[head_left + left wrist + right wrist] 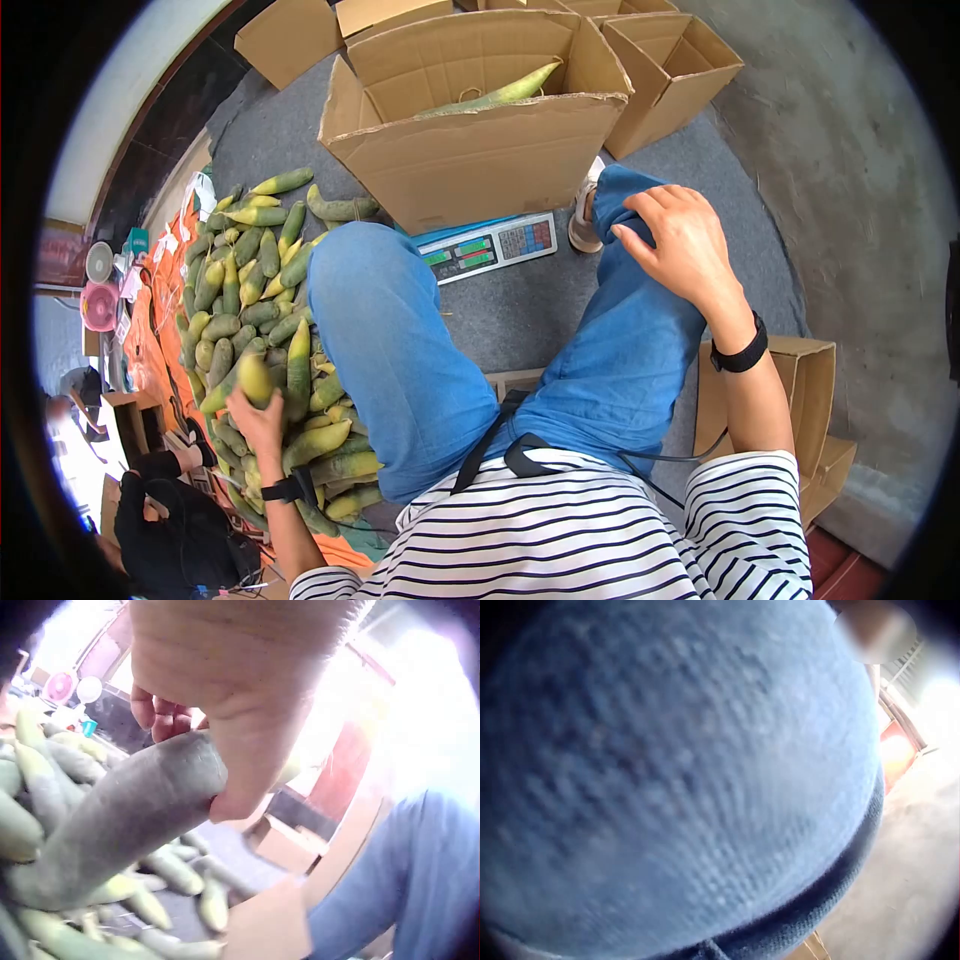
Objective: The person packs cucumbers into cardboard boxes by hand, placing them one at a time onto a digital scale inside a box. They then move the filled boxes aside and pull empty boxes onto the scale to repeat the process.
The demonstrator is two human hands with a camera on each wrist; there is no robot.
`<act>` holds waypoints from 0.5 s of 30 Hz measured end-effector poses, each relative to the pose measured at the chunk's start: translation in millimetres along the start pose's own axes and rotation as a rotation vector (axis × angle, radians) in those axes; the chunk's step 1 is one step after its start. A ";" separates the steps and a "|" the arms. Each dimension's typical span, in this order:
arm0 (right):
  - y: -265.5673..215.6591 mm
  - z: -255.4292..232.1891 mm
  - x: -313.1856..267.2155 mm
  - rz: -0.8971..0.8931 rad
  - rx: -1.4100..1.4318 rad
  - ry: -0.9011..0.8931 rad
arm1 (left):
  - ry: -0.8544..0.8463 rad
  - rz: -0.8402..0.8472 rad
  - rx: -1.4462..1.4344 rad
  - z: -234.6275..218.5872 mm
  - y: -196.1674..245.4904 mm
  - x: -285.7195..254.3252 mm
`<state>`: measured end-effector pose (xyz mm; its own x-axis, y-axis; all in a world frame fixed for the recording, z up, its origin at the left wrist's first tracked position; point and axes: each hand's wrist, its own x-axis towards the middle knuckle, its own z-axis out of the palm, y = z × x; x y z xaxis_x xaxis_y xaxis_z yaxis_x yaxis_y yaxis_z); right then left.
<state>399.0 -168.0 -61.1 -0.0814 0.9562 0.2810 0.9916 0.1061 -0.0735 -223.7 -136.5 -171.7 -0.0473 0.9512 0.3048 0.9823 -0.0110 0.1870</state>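
My left hand [258, 420] grips a thick green radish [254, 378] above the left part of the pile. In the left wrist view that radish [127, 817] slants down to the left, its blunt end between thumb and fingers. Beneath and around it lies a heap of green radishes [268, 255], many with pale yellow-green ends. My right hand [685, 240] rests on the right knee with relaxed fingers. Blue trouser cloth [675, 780] fills most of the right wrist view. Ahead, a cardboard box [470, 165] with a radish [500, 95] inside stands on a digital scale [490, 248].
More cardboard boxes [670, 70] stand at the back, and another box [815, 390] is at the right. An orange sheet [150, 335] runs along the heap's left side. A person in black [180, 530] is at the lower left. Grey cloth [745, 200] covers the floor.
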 end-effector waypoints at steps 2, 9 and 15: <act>0.1 0.3 0.7 0.003 -0.001 -0.006 | 0.089 -0.090 -0.297 -15.2 22.2 32.4; -3.4 -2.6 0.4 0.026 0.016 -0.025 | 0.362 0.268 -0.794 -107.8 219.6 168.9; -2.5 -2.7 0.2 0.035 0.034 0.007 | 0.432 0.690 -0.505 -84.8 372.7 219.7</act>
<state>396.9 -168.8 -58.3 -0.0456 0.9577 0.2840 0.9900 0.0814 -0.1155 116.6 42.3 44.2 0.3508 0.4906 0.7977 0.6290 -0.7545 0.1874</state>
